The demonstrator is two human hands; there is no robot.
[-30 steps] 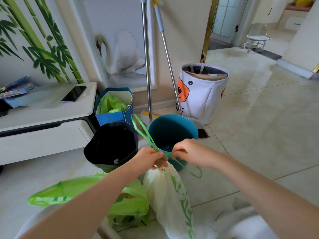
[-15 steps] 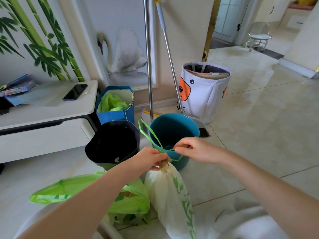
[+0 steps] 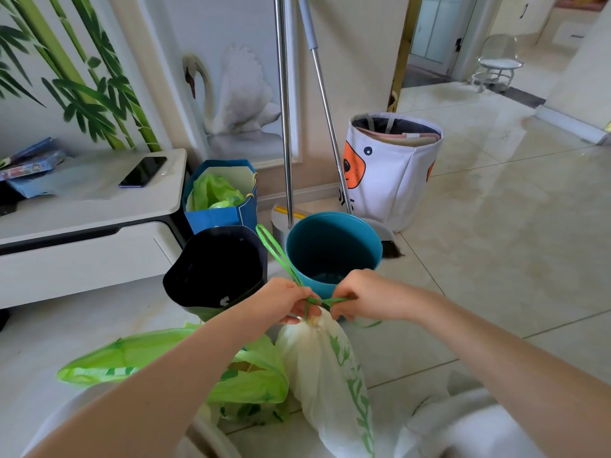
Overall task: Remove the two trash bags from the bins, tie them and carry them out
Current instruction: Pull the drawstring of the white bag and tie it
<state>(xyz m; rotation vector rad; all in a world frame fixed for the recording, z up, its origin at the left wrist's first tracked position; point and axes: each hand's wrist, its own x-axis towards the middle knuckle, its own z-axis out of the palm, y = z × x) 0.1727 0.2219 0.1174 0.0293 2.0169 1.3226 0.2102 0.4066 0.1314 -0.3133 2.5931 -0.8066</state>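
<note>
A white trash bag (image 3: 325, 368) with green print hangs gathered at its neck in front of me. My left hand (image 3: 284, 300) pinches the neck and the green drawstring (image 3: 276, 251), whose long loop rises toward the bins. My right hand (image 3: 363, 297) grips the other end of the drawstring just right of the neck. A knot sits between both hands. A second, bright green trash bag (image 3: 185, 361) lies on the floor below my left arm, its mouth open. Behind the hands stand a teal bin (image 3: 334, 249) and a black bin (image 3: 215, 269), both without liners.
A blue paper bag (image 3: 220, 196) with green plastic inside stands against the wall. Two metal poles (image 3: 284, 110) lean there beside a white fabric basket (image 3: 393, 166). A low white cabinet (image 3: 82, 226) holds a phone (image 3: 142, 171). Tiled floor stretches right toward a doorway.
My hands have come closer together and the drawstring loop between them has been pulled small and tight at the bag's neck. The long loop still sticks up to the left.
</note>
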